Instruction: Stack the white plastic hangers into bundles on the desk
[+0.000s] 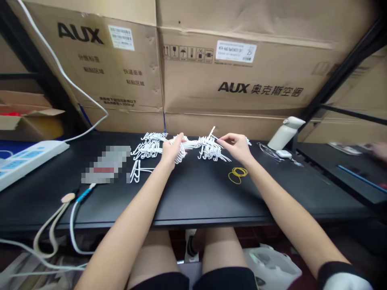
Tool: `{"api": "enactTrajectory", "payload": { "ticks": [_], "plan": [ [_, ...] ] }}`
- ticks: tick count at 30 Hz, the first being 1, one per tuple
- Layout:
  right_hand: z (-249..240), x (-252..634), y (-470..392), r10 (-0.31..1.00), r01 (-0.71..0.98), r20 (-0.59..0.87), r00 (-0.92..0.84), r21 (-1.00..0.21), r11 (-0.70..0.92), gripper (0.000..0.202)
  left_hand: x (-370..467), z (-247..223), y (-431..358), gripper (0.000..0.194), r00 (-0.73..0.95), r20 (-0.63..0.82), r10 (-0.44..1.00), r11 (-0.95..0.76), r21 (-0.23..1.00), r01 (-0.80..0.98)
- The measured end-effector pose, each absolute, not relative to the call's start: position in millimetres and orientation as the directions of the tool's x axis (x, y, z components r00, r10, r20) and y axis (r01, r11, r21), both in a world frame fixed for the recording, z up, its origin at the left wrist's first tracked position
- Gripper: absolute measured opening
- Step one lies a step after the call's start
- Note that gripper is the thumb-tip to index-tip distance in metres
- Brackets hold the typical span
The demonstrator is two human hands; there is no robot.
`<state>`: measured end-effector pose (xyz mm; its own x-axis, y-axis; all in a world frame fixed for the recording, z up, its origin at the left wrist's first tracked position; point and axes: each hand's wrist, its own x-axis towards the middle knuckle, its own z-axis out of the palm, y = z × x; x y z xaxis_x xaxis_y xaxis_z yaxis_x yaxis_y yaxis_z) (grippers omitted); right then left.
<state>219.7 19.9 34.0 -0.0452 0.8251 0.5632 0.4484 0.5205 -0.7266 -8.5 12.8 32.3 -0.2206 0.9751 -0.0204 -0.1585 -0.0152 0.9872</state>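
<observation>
My left hand point(171, 152) is closed around a bundle of small white plastic hooks point(185, 148) over the black table point(196, 193). My right hand point(236, 146) pinches a single white hook at the edge of a loose pile of the same hooks point(209, 150). More white hooks lie in a heap point(148, 146) to the left of my left hand, and one lies alone point(136, 172) nearer to me. Yellow rubber bands point(238, 175) rest on the table just in front of my right wrist.
Large AUX cardboard boxes point(236, 68) stand behind the table. A white power strip point(27, 159) and cables point(72, 217) lie at left, next to a blurred item point(106, 164). A white device point(284, 133) and clear glasses point(267, 151) sit at right. Another person's hand point(379, 150) shows far right.
</observation>
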Motion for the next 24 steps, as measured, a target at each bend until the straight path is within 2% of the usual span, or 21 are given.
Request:
{"api": "enactTrajectory", "payload": {
  "ticks": [3,8,14,19,24],
  "plan": [
    [30,215,18,0.821,0.432,0.57,-0.025,-0.734,0.523,0.027,-5,28,9,0.032,-0.099,-0.066,0.993,0.067,0.998,0.007],
    [21,200,12,0.852,0.391,0.483,-0.203,-0.758,0.523,0.025,-1,23,6,0.037,0.046,-0.081,0.996,0.076,0.992,0.098],
    [17,200,12,0.851,0.342,0.423,-0.313,-0.785,0.516,0.027,-2,20,6,0.041,0.128,-0.087,0.988,0.071,0.99,0.119],
    [23,204,11,0.842,0.393,0.447,-0.302,-0.746,0.537,0.027,-1,17,7,0.044,0.136,-0.064,0.989,0.049,0.993,0.108],
    [21,198,7,0.839,0.363,0.378,-0.391,-0.774,0.518,0.024,-3,15,8,0.042,0.11,-0.013,0.994,0.005,0.998,0.065]
  ]
}}
